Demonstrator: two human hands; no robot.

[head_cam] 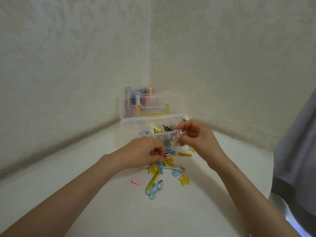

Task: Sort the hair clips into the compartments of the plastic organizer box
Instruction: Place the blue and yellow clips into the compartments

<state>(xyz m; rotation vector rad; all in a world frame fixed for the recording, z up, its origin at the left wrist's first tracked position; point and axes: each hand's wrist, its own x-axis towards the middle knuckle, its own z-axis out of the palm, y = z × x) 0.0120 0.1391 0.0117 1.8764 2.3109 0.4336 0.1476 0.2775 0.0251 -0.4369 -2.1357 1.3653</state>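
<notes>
left hand (143, 153): fingers curled down into loose pile of yellow, blue and pink hair clips (166, 165); can't tell if it holds one
right hand (198, 135): fingertips pinch small pale hair clip (178, 134), above front edge of box
clear plastic organizer box (130, 124): lid open, on white table (102, 194), just behind pile

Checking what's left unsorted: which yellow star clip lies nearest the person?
The yellow star clip alone right of the blue bone-shaped clip; the other two lie farther off, by the pile and right hand.
</notes>
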